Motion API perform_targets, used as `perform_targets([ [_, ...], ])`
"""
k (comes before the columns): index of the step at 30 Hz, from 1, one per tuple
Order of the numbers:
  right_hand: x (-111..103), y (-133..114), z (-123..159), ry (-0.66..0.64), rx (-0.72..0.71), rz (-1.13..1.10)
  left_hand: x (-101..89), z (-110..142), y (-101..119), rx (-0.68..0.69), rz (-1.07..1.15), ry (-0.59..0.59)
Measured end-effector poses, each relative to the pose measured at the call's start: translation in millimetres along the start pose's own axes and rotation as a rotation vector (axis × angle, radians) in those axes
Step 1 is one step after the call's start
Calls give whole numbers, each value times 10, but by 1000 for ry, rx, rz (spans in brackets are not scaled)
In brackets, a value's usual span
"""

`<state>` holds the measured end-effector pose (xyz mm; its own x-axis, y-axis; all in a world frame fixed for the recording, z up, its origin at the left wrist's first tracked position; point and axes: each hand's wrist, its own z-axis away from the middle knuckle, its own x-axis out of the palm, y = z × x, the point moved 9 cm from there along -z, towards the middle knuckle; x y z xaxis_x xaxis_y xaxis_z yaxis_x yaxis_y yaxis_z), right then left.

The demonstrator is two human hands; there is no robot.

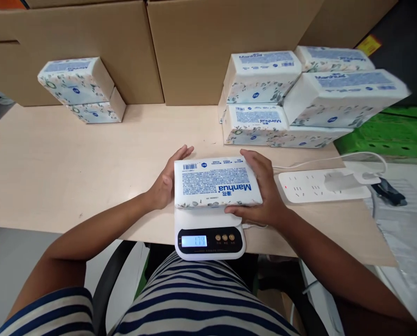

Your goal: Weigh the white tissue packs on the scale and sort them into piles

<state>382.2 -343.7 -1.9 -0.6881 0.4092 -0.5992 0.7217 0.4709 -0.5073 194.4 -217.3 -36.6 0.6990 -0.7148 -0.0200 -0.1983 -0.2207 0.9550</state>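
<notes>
A white soft pack of tissues (pixel 215 182) with blue "Manhua" print lies on a white digital scale (pixel 208 219). The lit display (pixel 193 241) shows digits that look like 179. Wrapped round the pack's right end is my right hand (pixel 264 189), thumb at the near edge and fingers at the far corner. My left hand (pixel 164 184) stands at the left end with its fingers stretched out; whether it touches the pack is hard to tell.
Two stacked tissue packs (pixel 80 88) stand at the back left, several more (pixel 260 79) at the back right. Cardboard boxes (pixel 89 46) line the table's rear. A power strip (pixel 320 185) with plugs and a white cable lies to the right, by a green crate (pixel 393 133).
</notes>
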Motion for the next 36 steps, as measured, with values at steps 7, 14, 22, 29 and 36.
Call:
perform_targets([
  [7,16,-76,-19,-26,-23,21,16,14,-196,-77,156,-45],
  [14,31,-95,-2,14,-37,-6,-6,57,-259,-141,150,-32],
  [22,29,-71,2,-20,-19,31,-5,29,-196,-124,128,-12],
  [29,93,41,78,33,63,-153,-73,-26,-158,-103,115,93],
  [36,2,331,146,144,257,-228,-256,-92,-163,-88,56,297],
])
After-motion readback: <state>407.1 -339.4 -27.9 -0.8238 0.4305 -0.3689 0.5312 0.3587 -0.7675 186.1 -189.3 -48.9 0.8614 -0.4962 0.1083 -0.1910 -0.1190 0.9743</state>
